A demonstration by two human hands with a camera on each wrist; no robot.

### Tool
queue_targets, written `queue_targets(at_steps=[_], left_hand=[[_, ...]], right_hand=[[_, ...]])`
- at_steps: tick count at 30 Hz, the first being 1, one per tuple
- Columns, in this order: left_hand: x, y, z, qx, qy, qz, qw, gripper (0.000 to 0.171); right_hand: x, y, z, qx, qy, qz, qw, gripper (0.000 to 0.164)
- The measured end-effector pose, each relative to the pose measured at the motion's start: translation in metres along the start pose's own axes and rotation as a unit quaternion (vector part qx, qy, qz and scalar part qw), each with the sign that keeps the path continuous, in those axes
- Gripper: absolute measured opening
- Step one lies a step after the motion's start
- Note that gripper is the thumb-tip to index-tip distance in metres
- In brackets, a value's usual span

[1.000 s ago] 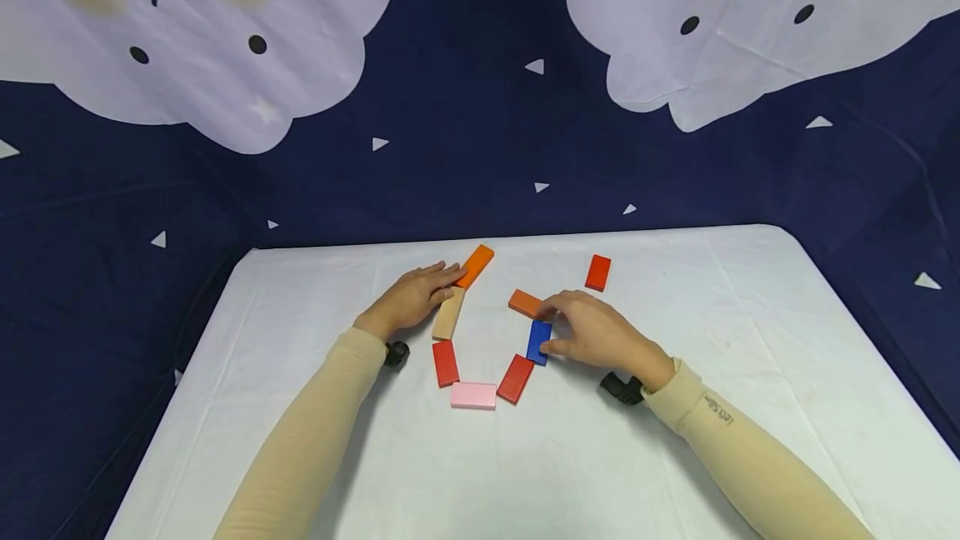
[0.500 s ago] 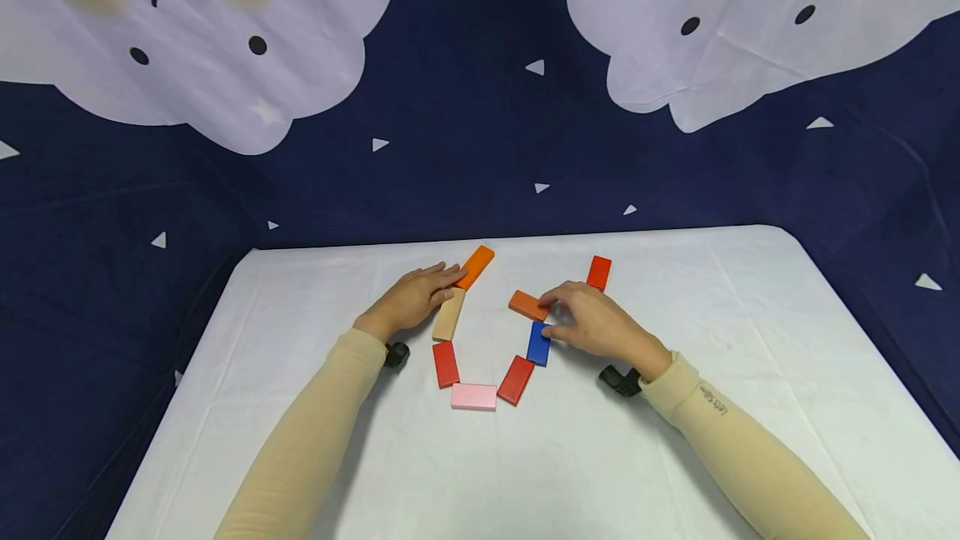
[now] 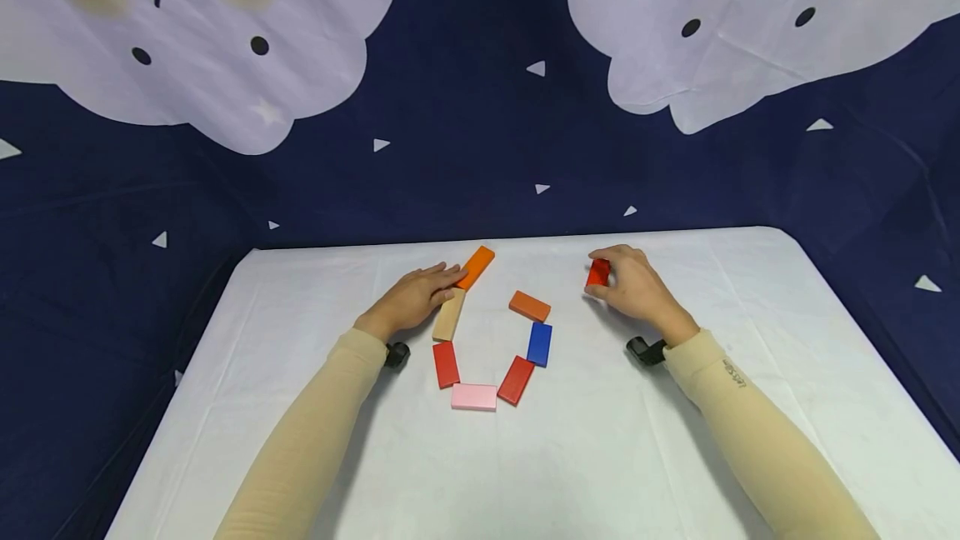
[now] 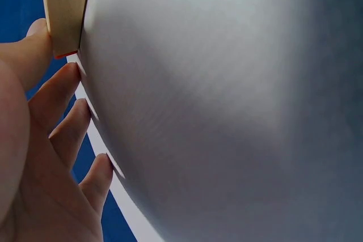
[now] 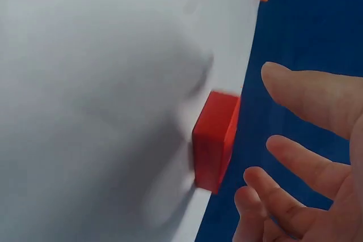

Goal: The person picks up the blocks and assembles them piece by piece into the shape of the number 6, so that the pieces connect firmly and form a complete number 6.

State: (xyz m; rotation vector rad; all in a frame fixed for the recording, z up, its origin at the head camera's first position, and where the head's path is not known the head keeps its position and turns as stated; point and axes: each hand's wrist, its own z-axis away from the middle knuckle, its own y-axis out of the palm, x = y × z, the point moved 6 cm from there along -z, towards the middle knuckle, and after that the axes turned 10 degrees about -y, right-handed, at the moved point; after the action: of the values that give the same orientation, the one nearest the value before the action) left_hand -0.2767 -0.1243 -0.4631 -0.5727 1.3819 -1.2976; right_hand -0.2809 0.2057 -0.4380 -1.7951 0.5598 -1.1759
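My left hand (image 3: 411,298) lies with its fingers extended at the seam of two blocks. Its fingertips touch the orange block (image 3: 477,267), and the thumb touches the plain wooden block (image 3: 447,315), also seen in the left wrist view as a wooden block (image 4: 67,9). At the back right, my right hand (image 3: 637,286) spreads thumb and fingers around a lone red block (image 3: 597,272). In the right wrist view a gap shows between the fingers and the red block (image 5: 214,140), which rests on the white cloth.
Below the wooden block, the curved row runs through a red block (image 3: 446,365), a pink block (image 3: 474,397), another red block (image 3: 516,380), a blue block (image 3: 539,344) and a dark orange block (image 3: 529,306). A navy curtain (image 3: 465,190) hangs behind the white table (image 3: 570,473).
My right hand has left the dark orange and blue blocks and moved right and back to the lone red block. The left hand stays where it was.
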Motion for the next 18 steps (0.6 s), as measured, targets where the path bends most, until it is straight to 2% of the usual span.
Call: queue_targets(at_steps=[4,10,18], left_hand=[[0.000,0.000,0.000,0.001,-0.002,0.000,1.0000,0.050],[0.001,0.000,0.000,0.000,-0.005,0.001,1.0000,0.050],[0.001,-0.001,0.000,0.001,-0.008,0.003,1.0000,0.050]], right_hand=[[-0.009,-0.002,-0.002,0.019,0.014,-0.003,1.000,0.062],[-0.022,0.002,-0.006,0.062,0.011,-0.015,0.998,0.073],[-0.035,0.006,-0.009,0.078,0.007,-0.014,0.997,0.073]])
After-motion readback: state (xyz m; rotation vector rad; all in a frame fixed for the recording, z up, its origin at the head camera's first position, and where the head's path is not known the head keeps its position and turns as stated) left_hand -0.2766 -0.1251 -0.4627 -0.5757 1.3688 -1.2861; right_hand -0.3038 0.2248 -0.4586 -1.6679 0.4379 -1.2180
